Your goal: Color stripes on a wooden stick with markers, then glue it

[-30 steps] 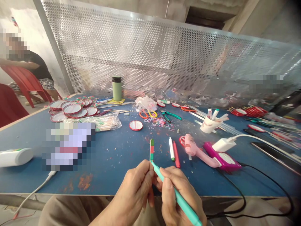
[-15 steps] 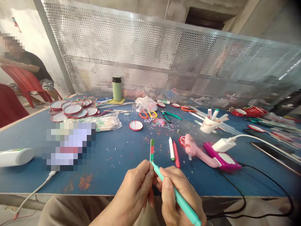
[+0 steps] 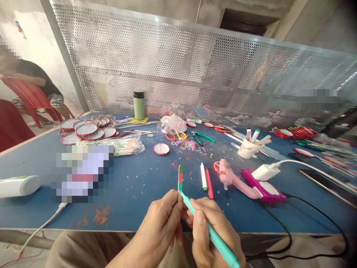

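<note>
My left hand (image 3: 163, 219) pinches the lower end of a wooden craft stick (image 3: 180, 178), which points away from me above the table edge. Bands of green, red and teal colour its upper part; bare wood shows below them. In my right hand (image 3: 212, 227) is a turquoise marker (image 3: 220, 243), held like a pen. Its tip touches the stick at the lower end of the teal band, close to my left fingertips. Beyond my right hand lie a white marker with a green end (image 3: 203, 176) and a red marker (image 3: 209, 183).
A pink glue gun (image 3: 227, 173) rests by a magenta power strip (image 3: 264, 190) with a white charger. Behind are a paper cup of markers (image 3: 247, 149), green-handled pliers (image 3: 205, 137), a jar lid (image 3: 161, 149), bagged sticks (image 3: 129, 146) and piled lids (image 3: 86, 129). A person sits at far left.
Both hands, the stick and the marker stay almost exactly where they were. The seated person's head at far left has shifted slightly left.
</note>
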Tool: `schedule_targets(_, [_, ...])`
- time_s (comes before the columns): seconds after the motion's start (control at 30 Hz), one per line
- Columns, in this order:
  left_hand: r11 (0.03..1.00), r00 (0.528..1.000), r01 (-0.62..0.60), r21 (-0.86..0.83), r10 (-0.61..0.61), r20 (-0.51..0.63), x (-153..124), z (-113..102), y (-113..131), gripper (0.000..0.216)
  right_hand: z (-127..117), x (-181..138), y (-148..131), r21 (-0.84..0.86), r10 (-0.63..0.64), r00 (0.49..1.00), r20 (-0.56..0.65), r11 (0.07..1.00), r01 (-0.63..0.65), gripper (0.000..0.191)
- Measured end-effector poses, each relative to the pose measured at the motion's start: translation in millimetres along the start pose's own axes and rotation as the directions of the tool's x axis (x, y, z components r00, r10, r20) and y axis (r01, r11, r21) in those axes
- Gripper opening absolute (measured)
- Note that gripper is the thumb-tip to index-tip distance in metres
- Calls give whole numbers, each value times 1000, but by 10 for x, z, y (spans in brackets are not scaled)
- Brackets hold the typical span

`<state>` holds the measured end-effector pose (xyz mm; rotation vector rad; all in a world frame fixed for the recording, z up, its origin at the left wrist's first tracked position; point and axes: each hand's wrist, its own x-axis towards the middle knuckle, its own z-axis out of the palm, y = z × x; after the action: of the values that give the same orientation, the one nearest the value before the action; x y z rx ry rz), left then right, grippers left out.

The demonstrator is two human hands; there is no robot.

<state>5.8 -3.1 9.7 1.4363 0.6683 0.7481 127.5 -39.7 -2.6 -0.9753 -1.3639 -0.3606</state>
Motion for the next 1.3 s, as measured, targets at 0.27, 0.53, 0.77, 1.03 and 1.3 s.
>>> schedule_targets(0.27, [1000,1000,9,4,-9,-6,6,8,-18,41,15,-15,5,-8,9,1000,-21,1000,-9,26])
schedule_targets(0.53, [1000,1000,0,-14,0,-3,11,6,-19,40,16,-27,11,5,25,999,-33,1000,-25,24])
schedule_targets(0.77, [1000,1000,-6,-21,6,0,-1,7,1,39,22,-52,25,-13,25,999,-41,1000,-26,24])
schedule_targets(1.03, [1000,1000,0,-27,0,-3,13,3,-23,39,24,-56,32,20,26,999,-46,999,-25,26])
schedule_targets(1.3, [999,1000,4,-51,-5,-11,10,9,3,40,3,-53,32,-10,31,998,-46,999,-31,23])
